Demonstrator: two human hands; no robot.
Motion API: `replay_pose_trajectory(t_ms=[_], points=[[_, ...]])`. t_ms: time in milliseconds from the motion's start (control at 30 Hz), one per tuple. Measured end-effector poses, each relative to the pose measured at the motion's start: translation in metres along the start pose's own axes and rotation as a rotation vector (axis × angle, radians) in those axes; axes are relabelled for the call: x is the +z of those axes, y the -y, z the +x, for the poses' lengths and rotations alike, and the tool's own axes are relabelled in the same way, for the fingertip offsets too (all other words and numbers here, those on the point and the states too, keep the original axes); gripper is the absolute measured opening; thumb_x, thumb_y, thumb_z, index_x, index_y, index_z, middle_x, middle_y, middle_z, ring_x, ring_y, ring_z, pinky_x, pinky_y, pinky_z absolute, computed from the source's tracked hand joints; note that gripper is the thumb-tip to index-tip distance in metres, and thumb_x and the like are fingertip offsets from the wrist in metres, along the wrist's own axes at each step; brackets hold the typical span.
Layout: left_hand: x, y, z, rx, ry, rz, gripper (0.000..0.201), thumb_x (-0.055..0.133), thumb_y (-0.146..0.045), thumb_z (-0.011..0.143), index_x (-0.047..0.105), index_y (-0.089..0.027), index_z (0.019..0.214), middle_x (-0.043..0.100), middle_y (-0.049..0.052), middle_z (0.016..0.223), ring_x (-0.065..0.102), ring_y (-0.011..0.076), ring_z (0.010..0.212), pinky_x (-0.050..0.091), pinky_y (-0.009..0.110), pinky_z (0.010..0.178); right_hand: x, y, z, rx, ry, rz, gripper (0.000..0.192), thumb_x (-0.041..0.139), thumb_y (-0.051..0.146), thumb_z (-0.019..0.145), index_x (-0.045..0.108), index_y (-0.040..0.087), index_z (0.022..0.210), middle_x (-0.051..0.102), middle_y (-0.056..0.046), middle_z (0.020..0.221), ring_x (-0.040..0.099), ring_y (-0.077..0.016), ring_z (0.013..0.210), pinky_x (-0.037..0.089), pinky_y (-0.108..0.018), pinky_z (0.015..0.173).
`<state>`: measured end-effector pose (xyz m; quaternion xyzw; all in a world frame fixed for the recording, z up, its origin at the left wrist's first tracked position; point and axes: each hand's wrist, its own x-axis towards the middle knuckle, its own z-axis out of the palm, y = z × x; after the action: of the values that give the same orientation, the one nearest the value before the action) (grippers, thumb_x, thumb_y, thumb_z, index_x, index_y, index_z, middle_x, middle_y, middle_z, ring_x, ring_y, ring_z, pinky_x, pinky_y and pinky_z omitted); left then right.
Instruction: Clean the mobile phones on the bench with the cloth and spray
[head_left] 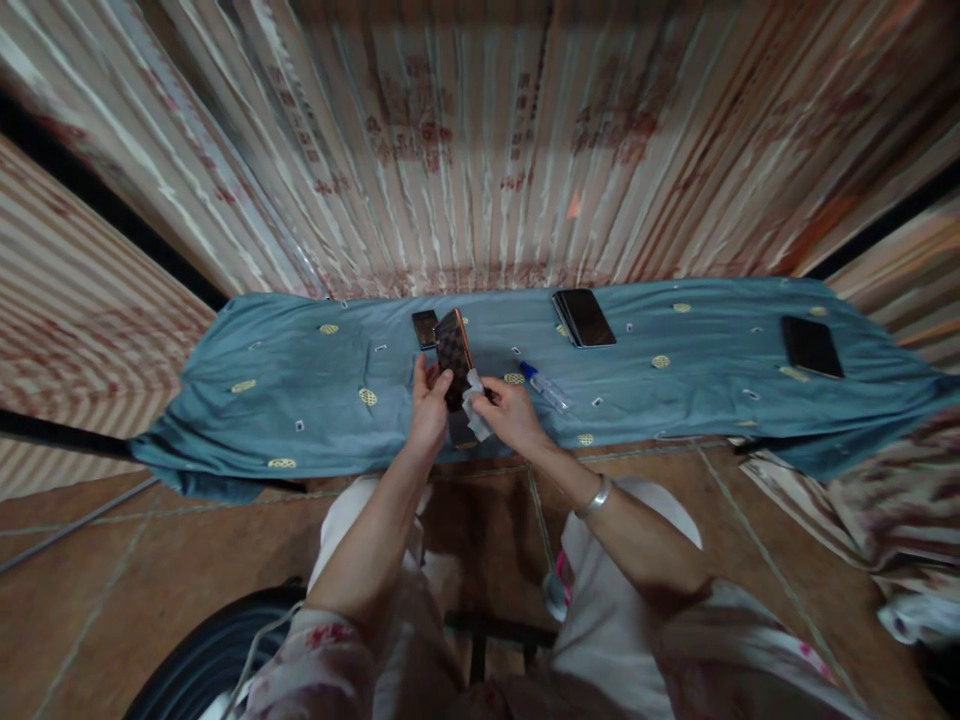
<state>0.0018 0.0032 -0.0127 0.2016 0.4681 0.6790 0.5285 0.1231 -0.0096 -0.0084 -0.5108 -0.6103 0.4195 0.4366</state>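
My left hand (430,405) is closed around a phone (453,352) with a dark checkered back and an orange edge, held up at a tilt over the cloth. In my right hand (508,408) a crumpled white-grey wipe (475,406) is pinched, and it touches the phone's lower right edge. Just below the phone, a dark flat item (466,432) lies near the front edge of the cloth. Behind my left hand rests a small dark phone (424,329). To the right of my right hand lies a clear bottle (550,390) with a blue top.
A blue-green patterned cloth (330,375) covers the long low table. A stack of dark tablets (585,318) lies at the back, and another dark flat device (812,347) at the right. Patterned curtains (480,150) hang behind. A black round object (217,650) stands at lower left.
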Motion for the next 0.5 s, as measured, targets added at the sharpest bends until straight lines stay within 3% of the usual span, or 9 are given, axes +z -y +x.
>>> replay_pose_trajectory(t_ms=[167, 300, 400, 500], points=[[-0.006, -0.005, 0.005, 0.033, -0.015, -0.018, 0.055, 0.067, -0.013, 0.075, 0.053, -0.033, 0.125, 0.067, 0.000, 0.110, 0.063, 0.0137, 0.106, 0.045, 0.025, 0.093, -0.010, 0.000, 0.007, 0.188, 0.005, 0.499, 0.017, 0.063, 0.034, 0.064, 0.066, 0.017, 0.061, 0.060, 0.003, 0.054, 0.049, -0.0089, 0.047, 0.037, -0.020, 0.045], [-0.004, -0.014, 0.002, -0.103, -0.010, -0.153, 0.028, 0.056, -0.034, 0.087, 0.060, -0.024, 0.113, 0.070, 0.003, 0.098, 0.065, 0.0178, 0.101, 0.049, 0.031, 0.090, -0.017, 0.005, 0.007, 0.316, 0.063, 0.715, 0.018, 0.070, 0.033, 0.059, 0.066, 0.016, 0.059, 0.060, 0.003, 0.051, 0.050, -0.0077, 0.045, 0.038, -0.019, 0.043], [-0.001, -0.021, -0.005, -0.284, 0.143, -0.263, 0.052, 0.039, -0.057, 0.090, 0.065, -0.014, 0.102, 0.071, 0.011, 0.093, 0.067, 0.0258, 0.100, 0.051, 0.040, 0.089, -0.016, 0.008, 0.004, 0.398, 0.124, 0.789, 0.017, 0.071, 0.032, 0.060, 0.067, 0.015, 0.062, 0.062, 0.003, 0.052, 0.052, -0.0083, 0.045, 0.040, -0.019, 0.043], [0.001, -0.027, -0.012, -0.352, 0.302, -0.324, 0.068, 0.037, -0.067, 0.086, 0.065, -0.010, 0.108, 0.072, 0.016, 0.101, 0.066, 0.0289, 0.103, 0.051, 0.044, 0.091, -0.012, 0.007, 0.001, 0.419, 0.177, 0.858, 0.016, 0.071, 0.029, 0.061, 0.067, 0.015, 0.064, 0.062, 0.003, 0.054, 0.053, -0.0078, 0.046, 0.042, -0.019, 0.045]])
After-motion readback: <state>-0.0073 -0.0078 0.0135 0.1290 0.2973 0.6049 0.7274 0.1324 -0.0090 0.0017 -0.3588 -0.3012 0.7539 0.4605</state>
